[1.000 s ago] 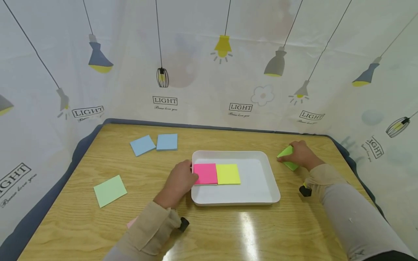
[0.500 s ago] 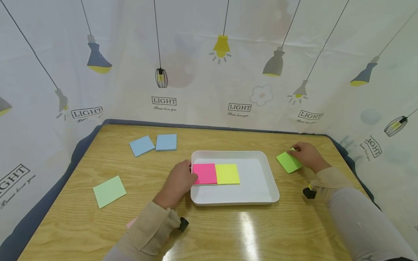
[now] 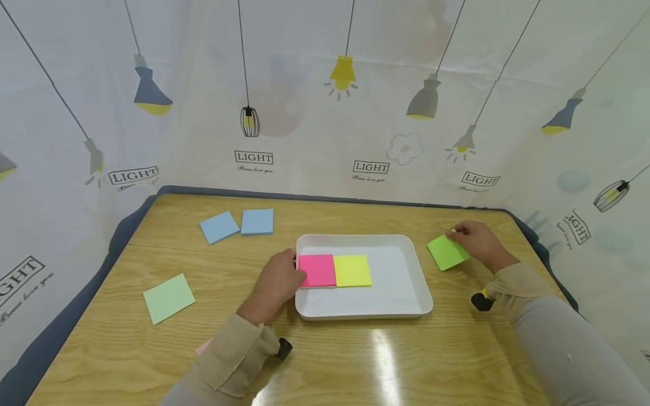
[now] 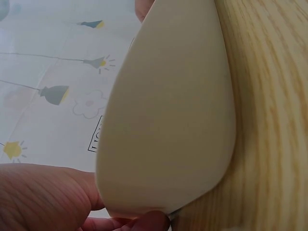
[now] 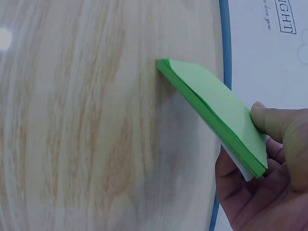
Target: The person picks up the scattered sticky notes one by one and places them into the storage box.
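Observation:
A white tray (image 3: 396, 301) stands mid-table, with a pink sticky note pad (image 3: 317, 270) and a yellow sticky note pad (image 3: 353, 270) side by side in its left half. My left hand (image 3: 278, 277) grips the tray's left wall, thumb over the rim by the pink pad; in the left wrist view its fingers wrap the tray's outer side (image 4: 168, 110). Right of the tray, my right hand (image 3: 477, 243) pinches a bright green sticky note pad (image 3: 447, 252) at its far right corner. The right wrist view has this green pad (image 5: 216, 110) tilted, thumb on top and fingers beneath.
Two blue sticky note pads (image 3: 219, 227) lie at the back left of the wooden table (image 3: 335, 366). Nearer, on the left, is a pale green pad (image 3: 169, 298). A pale pink corner (image 3: 202, 347) peeks out beside my left sleeve. A lamp-patterned cloth (image 3: 304, 135) walls the back and sides.
My right hand has shifted slightly right and its hold has moved to the green pad's far right corner, leaving more of the pad showing. The left hand stays on the tray.

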`<state>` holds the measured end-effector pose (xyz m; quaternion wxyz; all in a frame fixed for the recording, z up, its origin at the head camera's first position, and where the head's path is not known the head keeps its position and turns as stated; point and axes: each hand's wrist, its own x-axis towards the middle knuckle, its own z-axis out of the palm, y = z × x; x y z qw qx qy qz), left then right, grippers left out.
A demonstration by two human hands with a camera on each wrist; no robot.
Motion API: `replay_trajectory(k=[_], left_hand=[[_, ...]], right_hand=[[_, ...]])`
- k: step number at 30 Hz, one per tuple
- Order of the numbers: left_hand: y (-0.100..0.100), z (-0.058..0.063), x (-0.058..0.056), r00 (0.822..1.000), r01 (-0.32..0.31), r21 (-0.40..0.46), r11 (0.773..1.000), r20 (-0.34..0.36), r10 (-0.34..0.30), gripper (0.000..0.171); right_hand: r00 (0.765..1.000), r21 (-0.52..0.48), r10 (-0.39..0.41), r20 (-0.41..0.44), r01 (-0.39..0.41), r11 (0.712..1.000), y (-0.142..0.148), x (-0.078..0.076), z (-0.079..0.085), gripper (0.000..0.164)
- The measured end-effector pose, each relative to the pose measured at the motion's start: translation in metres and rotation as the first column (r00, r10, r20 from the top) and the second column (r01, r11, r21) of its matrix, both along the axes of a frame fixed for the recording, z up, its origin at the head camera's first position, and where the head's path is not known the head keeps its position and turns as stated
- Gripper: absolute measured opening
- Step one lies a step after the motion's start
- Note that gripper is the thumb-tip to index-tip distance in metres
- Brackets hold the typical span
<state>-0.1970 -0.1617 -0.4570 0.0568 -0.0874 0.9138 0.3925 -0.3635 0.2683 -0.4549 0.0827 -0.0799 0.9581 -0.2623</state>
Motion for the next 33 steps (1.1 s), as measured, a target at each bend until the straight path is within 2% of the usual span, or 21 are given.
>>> replay_trajectory(k=[8,13,17,22,26,33], left_hand=[[0.000,0.000,0.000,1.000,-0.002,-0.005,1.000,0.003,0.002,0.033],[0.000,0.000,0.000,1.000,0.000,-0.012,1.000,-0.005,0.000,0.033],[0.000,-0.001,0.000,1.000,-0.005,-0.009,1.000,0.003,0.005,0.033],[0.001,-0.001,-0.001,1.000,-0.010,-0.015,1.000,0.012,0.010,0.033],[0.001,-0.001,-0.001,1.000,-0.006,-0.020,1.000,0.013,0.007,0.032],[0.001,-0.001,-0.001,1.000,-0.009,-0.026,1.000,0.012,0.009,0.032]], right_hand=[[1.000,-0.069,-0.005,0.005,0.006,0.998,-0.010,0.005,0.012,0.046],[0.999,-0.154,-0.018,0.039,0.024,0.988,-0.016,0.006,0.019,0.052],[0.999,-0.242,-0.028,0.046,0.038,0.970,-0.025,0.009,0.027,0.056],[0.997,-0.365,-0.020,0.080,0.048,0.930,-0.046,0.019,0.037,0.054],[0.988,-0.402,0.039,0.147,0.023,0.915,-0.069,0.026,0.042,0.048],[0.954,-0.443,0.172,0.246,-0.047,0.895,-0.111,0.039,0.043,0.036]])
